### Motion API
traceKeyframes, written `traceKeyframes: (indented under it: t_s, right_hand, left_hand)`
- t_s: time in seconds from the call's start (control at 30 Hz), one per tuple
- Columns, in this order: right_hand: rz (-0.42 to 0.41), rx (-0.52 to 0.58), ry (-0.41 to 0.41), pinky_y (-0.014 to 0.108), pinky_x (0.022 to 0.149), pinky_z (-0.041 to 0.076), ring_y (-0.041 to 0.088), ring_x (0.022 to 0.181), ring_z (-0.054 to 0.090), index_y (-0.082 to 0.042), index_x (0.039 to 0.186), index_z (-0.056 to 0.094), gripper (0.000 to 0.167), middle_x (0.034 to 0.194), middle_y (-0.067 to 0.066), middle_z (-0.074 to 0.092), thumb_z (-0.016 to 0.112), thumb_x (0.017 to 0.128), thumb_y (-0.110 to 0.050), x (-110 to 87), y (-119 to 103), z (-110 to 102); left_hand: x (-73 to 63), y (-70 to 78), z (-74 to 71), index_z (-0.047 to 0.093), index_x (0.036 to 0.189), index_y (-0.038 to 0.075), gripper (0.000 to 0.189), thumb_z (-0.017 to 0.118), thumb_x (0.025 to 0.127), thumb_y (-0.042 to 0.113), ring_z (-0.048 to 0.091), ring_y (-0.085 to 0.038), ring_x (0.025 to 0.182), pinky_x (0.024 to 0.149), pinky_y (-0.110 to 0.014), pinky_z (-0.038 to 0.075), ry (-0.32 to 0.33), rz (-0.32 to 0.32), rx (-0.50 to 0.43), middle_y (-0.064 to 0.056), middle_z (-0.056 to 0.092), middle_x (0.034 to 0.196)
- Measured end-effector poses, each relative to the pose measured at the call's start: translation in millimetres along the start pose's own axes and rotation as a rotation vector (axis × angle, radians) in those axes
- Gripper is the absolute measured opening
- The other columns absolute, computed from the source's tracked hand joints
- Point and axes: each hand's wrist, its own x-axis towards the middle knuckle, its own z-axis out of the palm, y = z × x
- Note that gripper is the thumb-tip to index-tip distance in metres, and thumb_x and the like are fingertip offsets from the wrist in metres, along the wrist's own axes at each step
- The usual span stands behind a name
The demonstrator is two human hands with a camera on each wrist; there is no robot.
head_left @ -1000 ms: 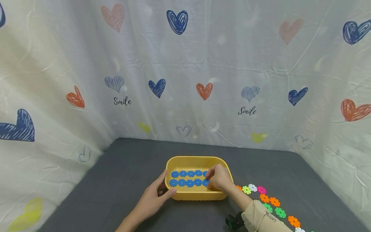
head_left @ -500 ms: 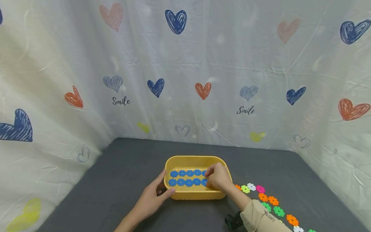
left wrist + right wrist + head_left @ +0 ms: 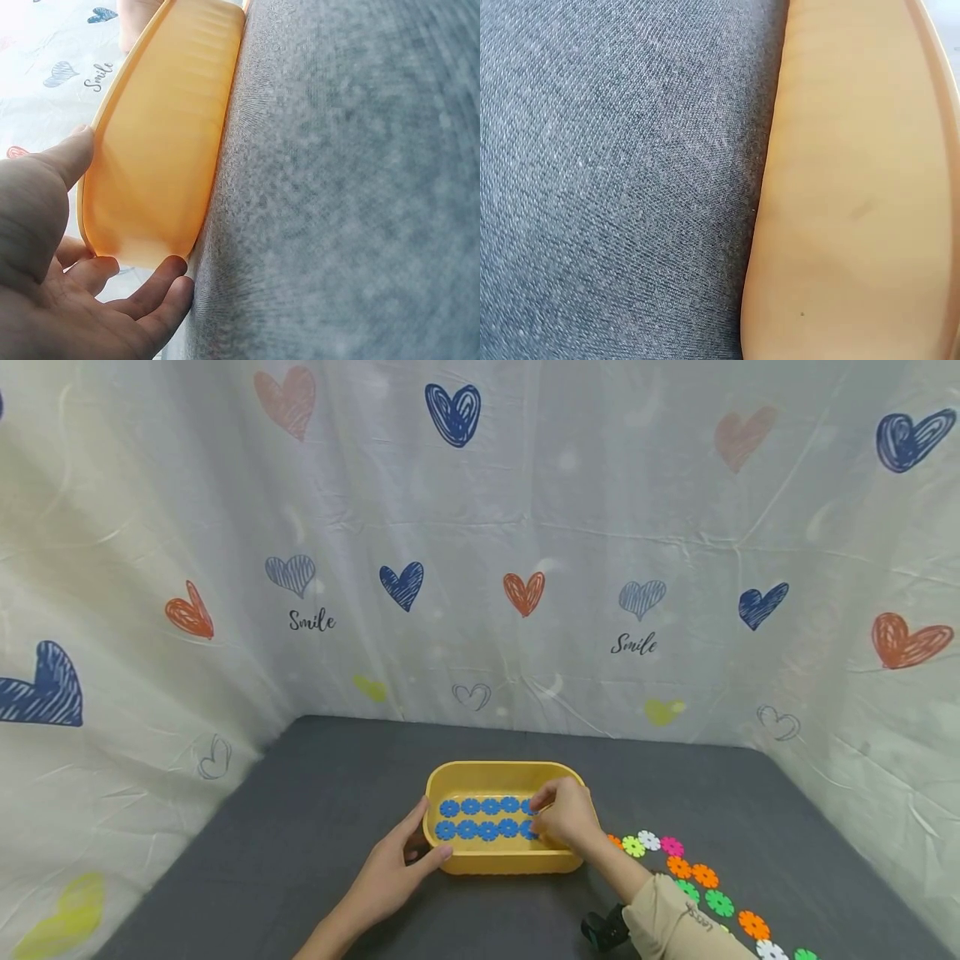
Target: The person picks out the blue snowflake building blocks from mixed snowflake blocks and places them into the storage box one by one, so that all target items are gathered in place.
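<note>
A yellow plastic tub point(image 3: 501, 771) stands on the grey cloth, with two rows of blue snowflake discs point(image 3: 480, 817) laid flat inside. My left hand point(image 3: 401, 862) grips its near left corner. The thumb point(image 3: 66, 159) lies on the rim and the fingers point(image 3: 154, 294) curl round the end wall point(image 3: 161, 150). My right hand point(image 3: 566, 818) reaches into the tub's right end, fingers curled down. Thumb and forefinger pinch the last blue disc point(image 3: 529, 807) of the far row. The right wrist view shows only the tub's outer wall point(image 3: 855, 187) and cloth.
Loose coloured discs point(image 3: 678, 867), orange, green, white and pink, trail across the cloth right of the tub toward the near edge. A small black object point(image 3: 603, 931) lies by my right sleeve. White sheets printed with hearts wall in the table point(image 3: 300, 810) on three sides.
Both hands stay where they were on the tub; my right fingertips have crept slightly toward the far row.
</note>
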Motion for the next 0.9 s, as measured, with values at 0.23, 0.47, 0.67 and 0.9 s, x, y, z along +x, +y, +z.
traceKeyframes:
  t_s: [0.23,0.47,0.67,0.9]
  right_hand:
    - [-0.003,0.022,0.016,0.031,0.057,0.053,0.017,0.067,0.06,-0.002,0.079,0.073,0.021,0.08,0.008,0.069,0.084,0.066,0.011,-0.8,-2,-3]
    - [0.013,0.055,0.055,0.033,0.061,0.054,0.017,0.068,0.062,-0.002,0.08,0.074,0.018,0.08,0.008,0.07,0.084,0.068,0.007,-3.2,-5,-6]
    - [0.003,0.099,0.075,0.032,0.063,0.055,0.016,0.069,0.064,-0.002,0.082,0.074,0.017,0.079,0.006,0.07,0.084,0.07,0.004,-7.8,-7,-10]
    - [0.005,0.148,0.102,0.032,0.064,0.054,0.016,0.071,0.065,-0.005,0.082,0.075,0.013,0.076,0.0,0.069,0.084,0.074,0.0,-17.3,-9,-16]
  left_hand:
    - [0.2,-3.5,-0.2,0.023,0.157,0.012,0.087,0.07,0.091,0.043,0.058,-0.022,0.116,0.09,-0.044,0.051,-0.008,0.03,-0.027,-0.014,0.038,0.152]
    - [0.1,-4.8,0.3,0.024,0.157,0.012,0.087,0.07,0.091,0.044,0.057,-0.023,0.117,0.09,-0.045,0.051,-0.003,0.034,-0.022,-0.014,0.038,0.152]
    - [-1.0,-4.5,0.0,0.023,0.157,0.013,0.086,0.069,0.091,0.043,0.056,-0.024,0.118,0.09,-0.045,0.051,-0.009,0.041,-0.032,-0.014,0.037,0.153]
    - [-1.4,-2.3,-0.4,0.024,0.157,0.013,0.087,0.07,0.091,0.043,0.058,-0.023,0.117,0.091,-0.046,0.05,-0.006,0.025,-0.036,-0.015,0.038,0.152]
